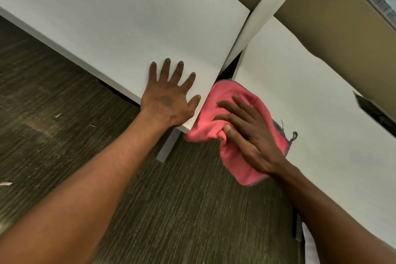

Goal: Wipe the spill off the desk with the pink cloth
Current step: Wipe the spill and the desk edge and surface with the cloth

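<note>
pink cloth (pixel 231 135) sits bunched at the near corner of the right desk (pixel 310 103), spilling over the edge beside the divider panel (pixel 257 28). i'm mid-wipe, i'd say, though i can't make out any spill (white top, some blur). my right hand (pixel 248 133) lies flat on the cloth, fingers spread, thumb pinching a fold. my left hand (pixel 171 96) is splayed wide and empty, braced on the left desk (pixel 117 28) corner, arm straight. next, i reckon: press down and sweep the cloth inward across the top.
</note>
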